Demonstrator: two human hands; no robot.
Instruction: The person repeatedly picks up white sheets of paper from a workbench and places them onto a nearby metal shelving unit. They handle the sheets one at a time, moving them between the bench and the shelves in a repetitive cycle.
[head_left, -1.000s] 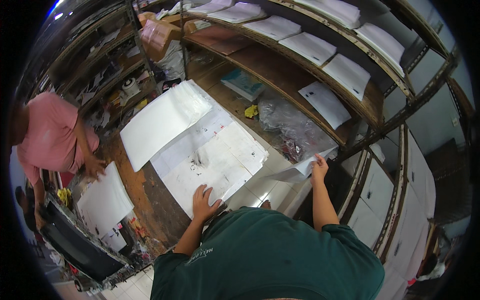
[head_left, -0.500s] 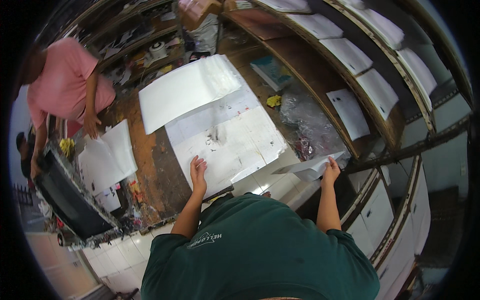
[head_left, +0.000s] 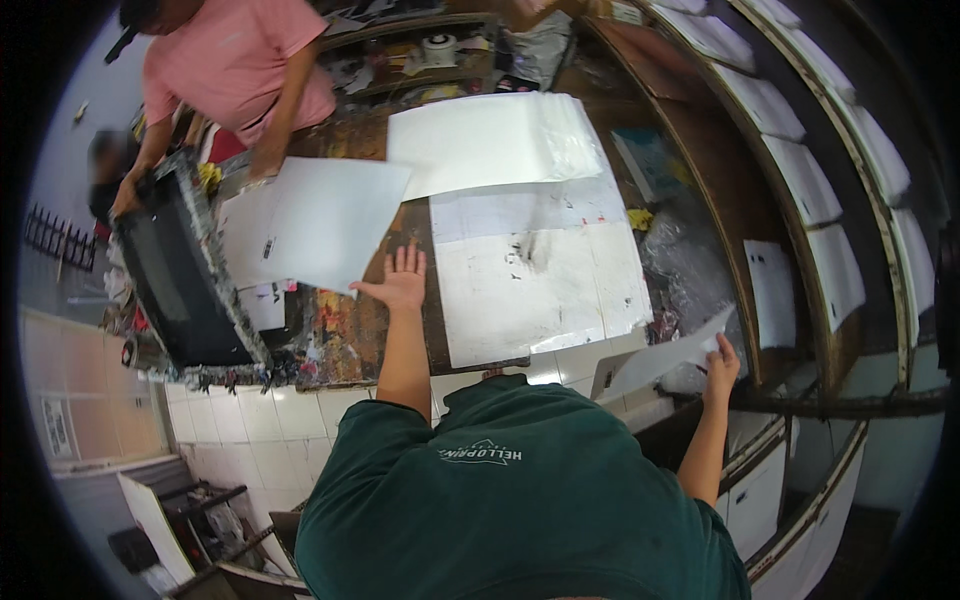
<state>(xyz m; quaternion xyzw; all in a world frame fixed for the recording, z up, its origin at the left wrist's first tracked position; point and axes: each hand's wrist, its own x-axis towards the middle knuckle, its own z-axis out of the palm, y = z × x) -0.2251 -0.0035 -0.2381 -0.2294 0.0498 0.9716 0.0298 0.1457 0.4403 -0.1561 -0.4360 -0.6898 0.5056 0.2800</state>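
Observation:
My left hand [head_left: 402, 280] is stretched out over the brown worktable [head_left: 348, 330], palm showing and fingers spread, with nothing in it. Just left of its thumb is the lower corner of a large white sheet [head_left: 340, 215]; I cannot tell whether they touch. A co-worker's hand [head_left: 268, 158] is at that sheet's far edge. Out to the right, my right hand [head_left: 722, 368] pinches the edge of another white sheet [head_left: 660, 362] with a small dark print. That sheet hangs tilted in the air, beyond the table's edge.
A stack of blank white sheets [head_left: 480, 145] lies on a stained white board [head_left: 550, 290]. The co-worker in pink [head_left: 235, 70] holds up a dark-meshed printing screen [head_left: 185, 270] at left. Racks with printed sheets [head_left: 800, 180] line the right, beside crumpled clear plastic [head_left: 690, 260].
The view has swung left. My left hand has reached forward and spread its fingers near the co-worker's sheet, which has been raised toward me. My right hand still holds its sheet.

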